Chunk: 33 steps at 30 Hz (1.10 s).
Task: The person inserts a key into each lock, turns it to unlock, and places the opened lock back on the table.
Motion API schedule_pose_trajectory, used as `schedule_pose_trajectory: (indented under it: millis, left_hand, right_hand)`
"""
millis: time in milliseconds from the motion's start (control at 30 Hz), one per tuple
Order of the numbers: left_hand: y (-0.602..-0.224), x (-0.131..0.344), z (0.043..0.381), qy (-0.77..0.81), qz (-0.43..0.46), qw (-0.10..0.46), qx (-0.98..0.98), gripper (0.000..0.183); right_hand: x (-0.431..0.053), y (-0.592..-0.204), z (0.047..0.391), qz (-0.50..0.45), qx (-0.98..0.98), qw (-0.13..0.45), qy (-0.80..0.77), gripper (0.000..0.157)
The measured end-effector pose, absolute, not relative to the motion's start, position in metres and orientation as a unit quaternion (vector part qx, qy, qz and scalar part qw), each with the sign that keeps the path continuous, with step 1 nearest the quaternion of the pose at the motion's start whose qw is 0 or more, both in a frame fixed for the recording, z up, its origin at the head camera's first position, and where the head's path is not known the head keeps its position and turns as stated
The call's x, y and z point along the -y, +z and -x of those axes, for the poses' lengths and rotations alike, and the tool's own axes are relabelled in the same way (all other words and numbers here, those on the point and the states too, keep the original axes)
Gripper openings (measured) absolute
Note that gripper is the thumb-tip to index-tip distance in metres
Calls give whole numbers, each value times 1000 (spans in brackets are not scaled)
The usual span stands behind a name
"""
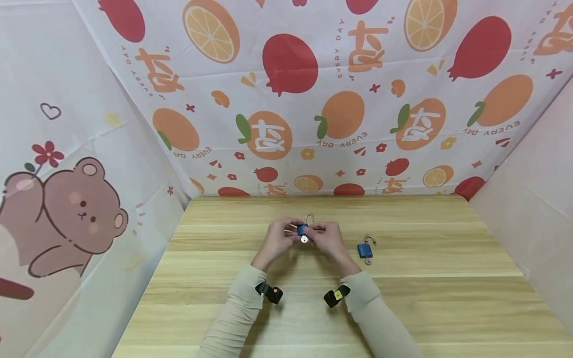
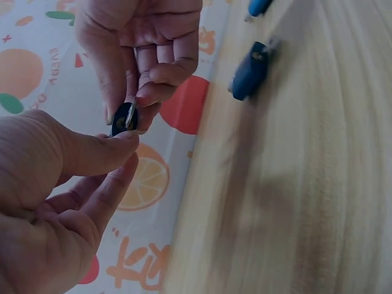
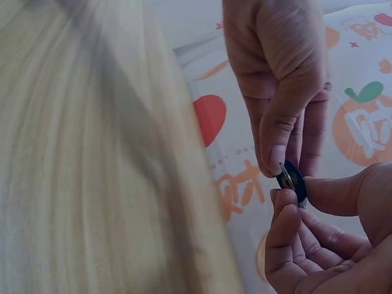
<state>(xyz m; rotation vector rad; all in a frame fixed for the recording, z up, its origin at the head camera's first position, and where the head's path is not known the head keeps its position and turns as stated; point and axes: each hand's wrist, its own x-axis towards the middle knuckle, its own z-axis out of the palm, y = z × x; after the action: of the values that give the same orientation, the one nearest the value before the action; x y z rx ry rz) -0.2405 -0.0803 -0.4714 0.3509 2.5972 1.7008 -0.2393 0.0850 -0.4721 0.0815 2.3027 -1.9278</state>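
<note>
A blue padlock (image 1: 302, 229) is held up between both hands, its silver shackle (image 1: 309, 219) swung open at the top. A key (image 1: 304, 239) sticks out of its underside. My left hand (image 1: 280, 237) pinches the padlock body from the left. From the right, my right hand (image 1: 328, 239) pinches it between thumb and fingers. Both wrist views show the padlock's bottom end (image 3: 295, 181) with the key edge-on. To the right of my right hand, another blue padlock (image 1: 364, 250) lies on the table, shackle open and a key (image 1: 368, 260) in it.
The wooden table (image 1: 215, 298) ends at a fruit-print cloth (image 1: 291, 119) at the back. A bear-print cloth (image 1: 62, 209) hangs at the left. In the left wrist view, a blue padlock (image 2: 251, 76) lies on the table, and another blue object (image 2: 260, 7) is cut off above it.
</note>
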Motion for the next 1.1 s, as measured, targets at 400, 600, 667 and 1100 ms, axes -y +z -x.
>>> schedule_pose_trajectory:
  millis: [400, 600, 667, 1100]
  left_hand:
    - [-486, 80, 243, 500, -118, 6, -858, 35]
    - [-492, 82, 243, 463, -129, 6, -877, 32]
    - [-493, 83, 243, 452, -132, 6, -882, 31]
    - [-501, 85, 241, 412, -141, 10, -900, 32]
  right_hand:
    - [-83, -481, 238, -9, -816, 104, -569, 24]
    - [-79, -484, 235, 10, -827, 135, -546, 27]
    - [-77, -484, 234, 14, -827, 145, -542, 29]
    - [-73, -491, 229, 34, -823, 199, -530, 24]
